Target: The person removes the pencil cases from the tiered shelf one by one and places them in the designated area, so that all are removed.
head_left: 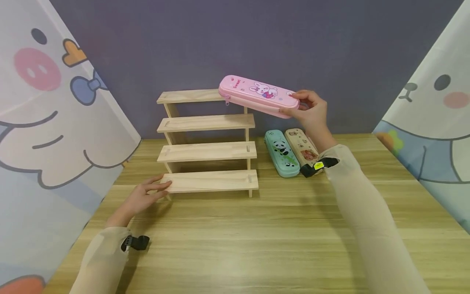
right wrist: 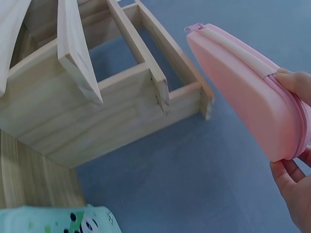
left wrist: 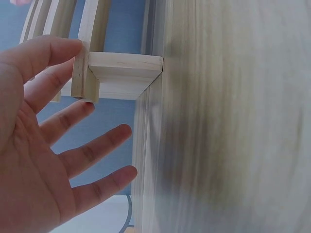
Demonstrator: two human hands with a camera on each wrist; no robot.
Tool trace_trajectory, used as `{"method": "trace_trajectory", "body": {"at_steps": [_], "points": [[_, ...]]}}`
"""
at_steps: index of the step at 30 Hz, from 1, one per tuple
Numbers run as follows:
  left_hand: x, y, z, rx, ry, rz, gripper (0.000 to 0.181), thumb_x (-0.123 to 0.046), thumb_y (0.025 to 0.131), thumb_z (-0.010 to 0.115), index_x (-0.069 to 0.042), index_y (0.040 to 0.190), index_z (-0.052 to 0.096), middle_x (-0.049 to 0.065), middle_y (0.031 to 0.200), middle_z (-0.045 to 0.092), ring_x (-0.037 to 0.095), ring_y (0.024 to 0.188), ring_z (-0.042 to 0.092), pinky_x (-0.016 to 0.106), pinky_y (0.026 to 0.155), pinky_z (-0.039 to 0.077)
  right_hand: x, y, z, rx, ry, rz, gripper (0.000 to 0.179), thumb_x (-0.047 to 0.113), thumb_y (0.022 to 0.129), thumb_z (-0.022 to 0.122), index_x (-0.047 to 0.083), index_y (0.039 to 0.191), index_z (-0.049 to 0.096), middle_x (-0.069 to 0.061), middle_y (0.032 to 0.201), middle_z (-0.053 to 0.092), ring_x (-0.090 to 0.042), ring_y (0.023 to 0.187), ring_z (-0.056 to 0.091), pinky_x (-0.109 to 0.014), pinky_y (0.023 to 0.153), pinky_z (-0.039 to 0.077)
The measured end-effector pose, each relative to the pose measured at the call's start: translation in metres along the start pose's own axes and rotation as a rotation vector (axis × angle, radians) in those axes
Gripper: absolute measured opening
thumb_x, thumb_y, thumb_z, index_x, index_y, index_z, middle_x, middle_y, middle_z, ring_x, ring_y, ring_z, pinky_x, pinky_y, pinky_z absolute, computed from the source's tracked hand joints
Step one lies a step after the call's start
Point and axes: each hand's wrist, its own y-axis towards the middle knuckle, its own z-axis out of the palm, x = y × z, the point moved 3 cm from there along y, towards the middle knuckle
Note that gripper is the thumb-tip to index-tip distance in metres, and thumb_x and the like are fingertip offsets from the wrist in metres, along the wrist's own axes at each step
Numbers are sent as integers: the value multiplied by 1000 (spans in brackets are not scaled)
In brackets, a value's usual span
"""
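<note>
A pink pencil case (head_left: 258, 96) printed with a white bunny hangs in the air in front of the top tier of a wooden four-step display rack (head_left: 207, 151). My right hand (head_left: 312, 110) pinches its right end between thumb and fingers; the right wrist view shows the plain pink underside and the zipper pull (right wrist: 195, 27) at the far end. At the rack's lowest step, my left hand (head_left: 145, 198) holds the left corner lightly with thumb and index finger. The other fingers (left wrist: 97, 150) are spread out straight in the left wrist view.
Right of the rack, a mint-green panda pencil case (head_left: 282, 153) and a beige pencil case (head_left: 302, 147) with bear pictures lie side by side on the wood-grain table (head_left: 220, 241). A dark wall (head_left: 330, 49) stands behind, with cartoon-printed sheets (head_left: 69, 102) at both sides.
</note>
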Motion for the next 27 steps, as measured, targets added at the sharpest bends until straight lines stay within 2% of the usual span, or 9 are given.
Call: {"method": "trace_trajectory", "body": {"at_steps": [6,11,15,22,27], "points": [[-1,3,0,-8,20,0,46,-28,98,65,-6,138,59,24,158,29,54,142,18,73,106,21,0,-5,-22,-27,-3,-20,36,-12,66,86,3,98,76,-5,106,64,-16,96,60,-17,79,52],[0,4,0,-12,21,0,44,-26,98,65,-5,137,60,24,158,29,54,142,19,73,106,22,-1,-10,-39,-53,-4,9,39,-11,67,87,2,102,74,-6,110,62,-16,96,61,-17,81,53],[0,4,-1,-13,20,2,44,-26,98,65,-5,137,60,24,157,29,54,142,19,73,106,22,-2,-11,-52,-91,-14,0,38,-11,67,87,2,101,74,-6,110,61,-17,96,61,-16,81,53],[1,3,-2,-11,30,-1,46,-30,98,65,-6,138,60,23,158,29,54,142,20,73,106,22,-2,-13,-74,-140,43,-6,37,-18,66,84,-1,98,74,-7,105,63,-15,90,63,-15,76,54],[1,3,-1,-8,28,-2,46,-30,98,65,-7,138,60,23,158,29,54,142,19,74,106,22,-4,-15,-87,-169,18,32,38,-16,66,85,1,98,74,-6,106,61,-14,90,63,-14,77,54]]}}
